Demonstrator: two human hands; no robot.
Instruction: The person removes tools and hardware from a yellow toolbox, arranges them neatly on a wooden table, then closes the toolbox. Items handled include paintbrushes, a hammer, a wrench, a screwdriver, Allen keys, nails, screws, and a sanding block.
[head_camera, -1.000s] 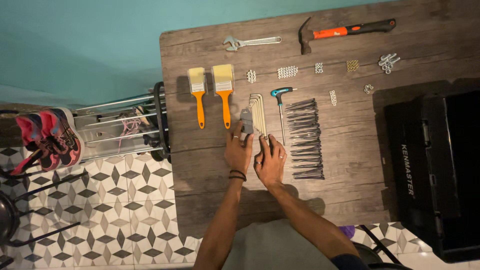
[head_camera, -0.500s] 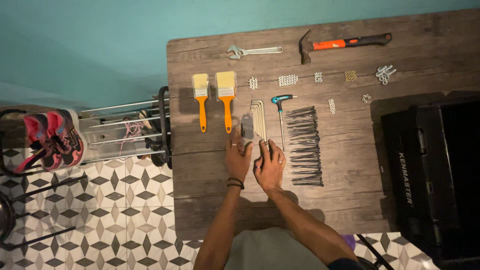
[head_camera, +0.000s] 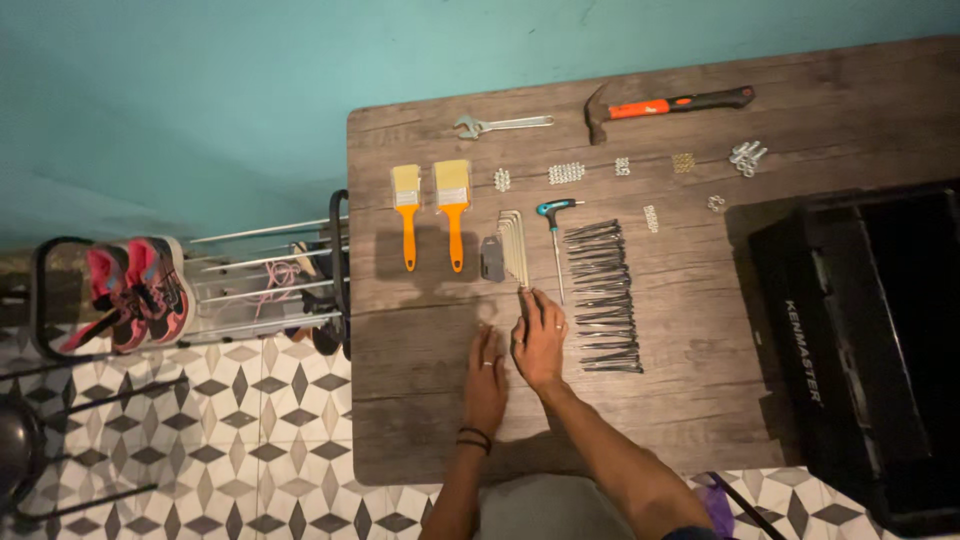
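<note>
The left hand (head_camera: 486, 378) lies flat on the brown wooden tabletop (head_camera: 430, 420), fingers straight and close together, and it holds nothing. Just beside it, the right hand (head_camera: 541, 341) rests on the tabletop too, with its fingers spread a little and its fingertips (head_camera: 527, 298) right at the near end of the set of bent metal keys (head_camera: 513, 247). I cannot tell if the fingertips touch the keys, but the right hand does not grip anything. The keys lie side by side in a neat fan, with a small grey holder (head_camera: 491, 258) at their left side. To the right of the keys lies a thin tool with a blue T-shaped handle (head_camera: 556, 210), and next to that is a long row of dark nails (head_camera: 602, 296) that runs down past the right hand. To the left of the keys lie two paint brushes with orange handles (head_camera: 430, 212), side by side. Farther back sit little heaps of small nuts and bolts (head_camera: 567, 172) in a line across the tabletop. At the far edge lie a silver wrench (head_camera: 500, 124) and a hammer (head_camera: 660, 103) with an orange and black handle. On the right stands a big black toolbox (head_camera: 860, 340). Off to the left, pink shoes (head_camera: 135, 290) sit over a floor of patterned tiles.
</note>
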